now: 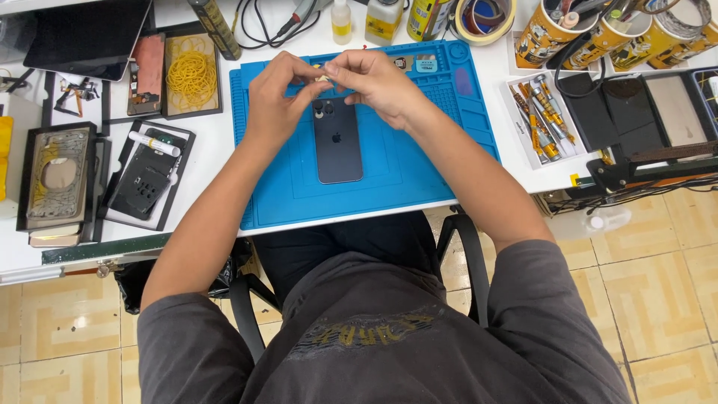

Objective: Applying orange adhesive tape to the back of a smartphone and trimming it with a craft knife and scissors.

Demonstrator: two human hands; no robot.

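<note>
Dark blue phone (pixel 337 142) is laid face down on the blue mat (pixel 419 164) on the counter (pixel 217 142). Yellow rubber bands (pixel 191 75) are kept in a black tray (pixel 170 112); screwdrivers (pixel 540 120) fill a white tray (pixel 516 127). Left hand (pixel 275 101) and right hand (pixel 374 82) are raised above the phone's camera end, fingers (pixel 323 75) pinched on what is possibly a small pale part.

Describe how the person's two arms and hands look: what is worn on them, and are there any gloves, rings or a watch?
Both arms are bare from the upper arm down. The left hand and right hand wear no gloves; I see no rings, and no watch or band on either wrist. Short sleeves of a dark grey T-shirt cover the upper arms only. The shirt has a faded yellowish print across it.
</note>
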